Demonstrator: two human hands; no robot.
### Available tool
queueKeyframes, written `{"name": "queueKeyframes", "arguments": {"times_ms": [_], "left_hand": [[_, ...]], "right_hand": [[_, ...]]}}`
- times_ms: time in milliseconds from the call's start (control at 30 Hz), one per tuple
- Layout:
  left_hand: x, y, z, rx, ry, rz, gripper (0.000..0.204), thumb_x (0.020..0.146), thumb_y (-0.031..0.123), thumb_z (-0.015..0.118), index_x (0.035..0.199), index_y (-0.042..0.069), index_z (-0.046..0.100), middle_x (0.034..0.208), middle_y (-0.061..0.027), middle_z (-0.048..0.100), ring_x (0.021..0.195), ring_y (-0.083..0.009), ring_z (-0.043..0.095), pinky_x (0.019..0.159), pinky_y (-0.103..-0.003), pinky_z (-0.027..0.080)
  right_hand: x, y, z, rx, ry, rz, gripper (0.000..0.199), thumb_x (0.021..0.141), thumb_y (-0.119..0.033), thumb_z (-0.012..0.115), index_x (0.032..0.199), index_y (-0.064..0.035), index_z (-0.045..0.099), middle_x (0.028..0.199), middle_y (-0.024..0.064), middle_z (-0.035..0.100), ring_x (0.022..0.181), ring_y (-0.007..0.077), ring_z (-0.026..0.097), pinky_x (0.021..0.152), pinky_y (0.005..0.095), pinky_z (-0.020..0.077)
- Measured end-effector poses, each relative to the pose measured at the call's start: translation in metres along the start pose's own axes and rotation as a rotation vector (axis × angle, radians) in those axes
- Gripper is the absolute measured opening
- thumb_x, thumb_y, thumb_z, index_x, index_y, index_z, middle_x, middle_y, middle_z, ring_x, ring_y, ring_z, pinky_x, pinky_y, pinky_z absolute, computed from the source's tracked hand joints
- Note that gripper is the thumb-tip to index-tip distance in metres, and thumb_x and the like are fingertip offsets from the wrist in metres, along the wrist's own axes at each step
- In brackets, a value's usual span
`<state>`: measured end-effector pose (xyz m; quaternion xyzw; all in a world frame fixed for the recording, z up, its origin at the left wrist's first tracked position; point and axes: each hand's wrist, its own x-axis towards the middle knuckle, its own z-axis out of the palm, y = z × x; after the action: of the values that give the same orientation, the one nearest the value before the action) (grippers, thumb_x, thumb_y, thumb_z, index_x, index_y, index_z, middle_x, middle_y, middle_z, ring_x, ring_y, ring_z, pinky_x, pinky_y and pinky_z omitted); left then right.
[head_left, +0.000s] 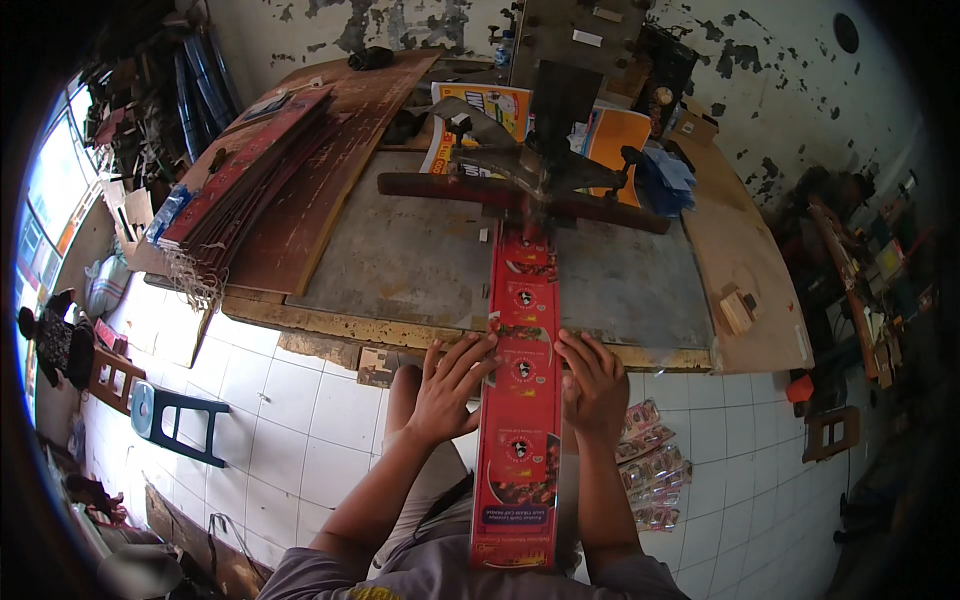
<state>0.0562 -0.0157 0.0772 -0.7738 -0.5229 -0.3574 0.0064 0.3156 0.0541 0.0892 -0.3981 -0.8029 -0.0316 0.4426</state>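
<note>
A long red printed strip (519, 400), seemingly card or plastic sheeting, runs from my lap over the table's front edge. Its far end passes beneath a dark metal press (540, 170). My left hand (452, 388) holds the strip's left edge, fingers bent slightly with their tips against it and the thumb lower down. On the opposite edge, my right hand (594, 385) steadies the strip, its fingers angled forward and its thumb close to the side. Whatever lies under the strip is hidden, so I cannot tell how far the fingers reach beneath it.
A grey metal plate (390, 250) covers the table's middle, with a worn wooden front edge (350, 325). Stacked red strips (250, 170) lie to the left. A small wooden block (739, 312) rests on the right. Packaged items (655, 465) and a dark blue stool (185, 420) are on the floor.
</note>
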Motion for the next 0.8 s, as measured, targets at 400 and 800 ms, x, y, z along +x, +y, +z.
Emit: {"name": "queueKeyframes", "arguments": {"times_ms": [400,800], "left_hand": [[-0.0005,0.0019,0.0024,-0.06,0.018,-0.002,0.059,0.098,0.046,0.065,0.148,0.016,0.059,0.168,-0.0064,0.051,0.158,-0.0287,0.042,0.132,-0.057,0.015],[0.0031,0.0003,0.0057,-0.054,0.057,0.002,0.066,0.096,0.051,0.066,0.15,0.014,0.059,0.167,-0.0082,0.051,0.156,-0.0326,0.044,0.128,-0.058,0.02]], "right_hand": [[-0.0052,0.0039,0.0106,0.035,0.081,-0.013,0.048,0.113,-0.036,0.041,0.127,-0.0122,0.08,0.138,-0.0001,0.076,0.135,0.0231,0.06,0.113,0.04,0.0308],[-0.0081,0.0046,0.0115,0.033,0.065,-0.005,0.049,0.114,-0.036,0.039,0.132,-0.0118,0.078,0.143,0.0006,0.074,0.137,0.0237,0.058,0.116,0.0411,0.0292]]}}
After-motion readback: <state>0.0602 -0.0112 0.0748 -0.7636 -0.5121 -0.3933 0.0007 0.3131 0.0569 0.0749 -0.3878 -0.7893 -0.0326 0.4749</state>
